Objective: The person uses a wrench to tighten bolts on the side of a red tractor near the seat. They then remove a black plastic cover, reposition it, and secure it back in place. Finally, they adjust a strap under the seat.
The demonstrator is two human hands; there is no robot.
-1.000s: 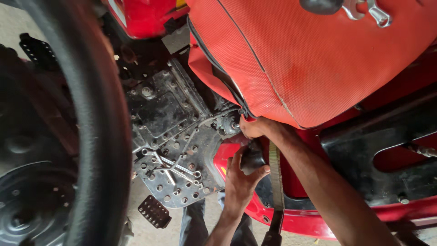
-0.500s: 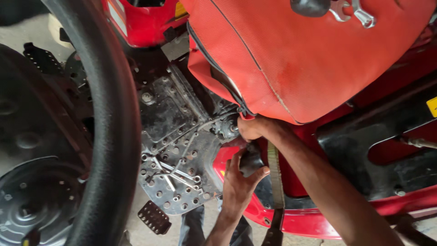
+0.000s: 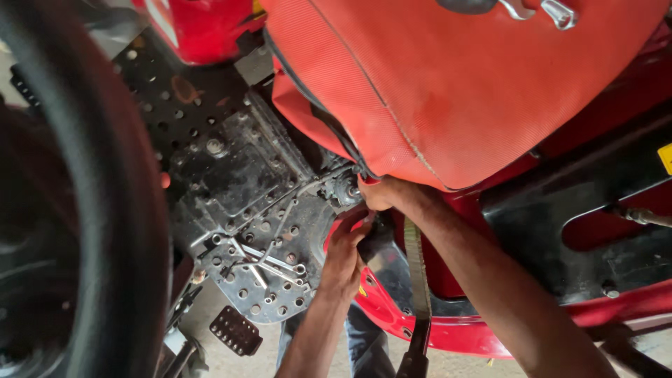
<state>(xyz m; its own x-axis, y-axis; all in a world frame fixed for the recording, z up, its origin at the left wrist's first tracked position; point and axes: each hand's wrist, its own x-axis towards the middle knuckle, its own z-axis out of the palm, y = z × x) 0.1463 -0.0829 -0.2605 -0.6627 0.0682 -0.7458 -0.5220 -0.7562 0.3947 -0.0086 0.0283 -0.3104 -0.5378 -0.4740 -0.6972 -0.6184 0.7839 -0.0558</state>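
My left hand [image 3: 343,257] reaches up from the bottom middle, fingers curled against a dark part [image 3: 378,243] at the edge of the red fender [image 3: 448,327]. My right hand [image 3: 386,193] lies just above it, tucked under the lower edge of the red fabric seat cover [image 3: 455,91], with its fingertips hidden. The two hands nearly touch. Left of them, several spanners [image 3: 262,264] lie on a grey perforated metal plate [image 3: 280,301].
A black steering wheel rim [image 3: 112,210] curves down the left side, close to the camera. A ribbed pedal [image 3: 234,329] sits below the plate. A grey strap [image 3: 417,280] hangs between my arms. A black panel [image 3: 581,231] fills the right.
My left hand has moved up from the fender edge to the dark part, closer to my right hand. The view has shifted, with the steering wheel further left.
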